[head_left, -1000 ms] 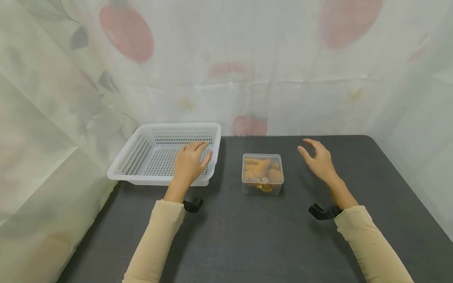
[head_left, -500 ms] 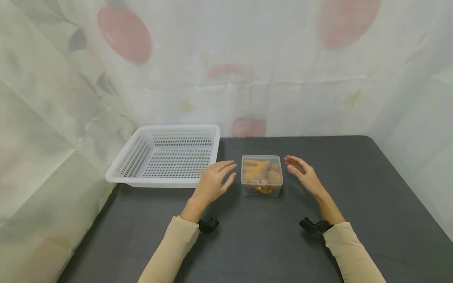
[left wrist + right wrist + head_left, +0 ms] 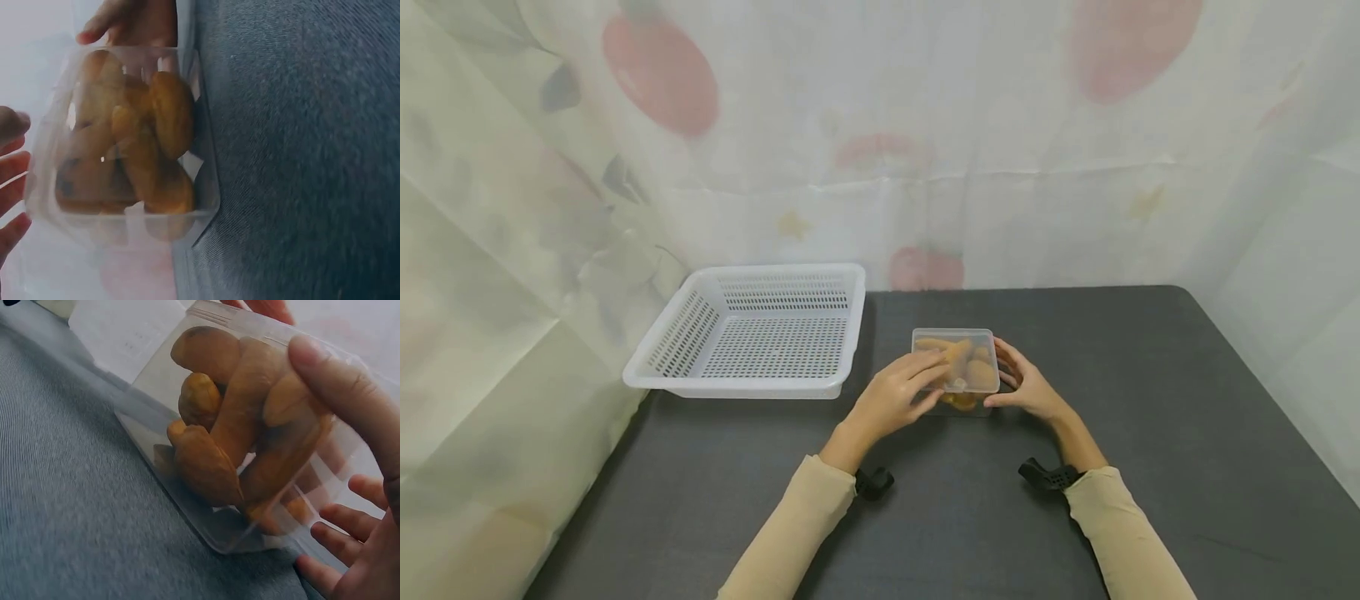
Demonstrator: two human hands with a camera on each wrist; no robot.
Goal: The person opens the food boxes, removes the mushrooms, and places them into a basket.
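Observation:
A clear plastic box (image 3: 957, 337) with a lid stands on the dark table, filled with several smooth, rounded, orange-brown pieces (image 3: 244, 394) whose kind I cannot make out. My right hand (image 3: 1033, 392) curls round its right side, thumb at the front corner and fingers along the side. Over the box's left front reaches my left hand (image 3: 895, 396), its fingers loosely extended above the lid and thumb low in front. In the left wrist view, the left fingertips (image 3: 14, 165) are right by the lid's edge; whether they touch it I cannot tell.
A white perforated plastic basket (image 3: 775, 346) stands at the back left of the dark table (image 3: 940, 517), with nothing visible inside. Behind the table hangs a pale fruit-patterned curtain (image 3: 1000, 125), which also lines the left side.
Both hands have come in to the box. My left hand has moved right from over the basket, and my right hand has moved left onto the box's side. The box stays put.

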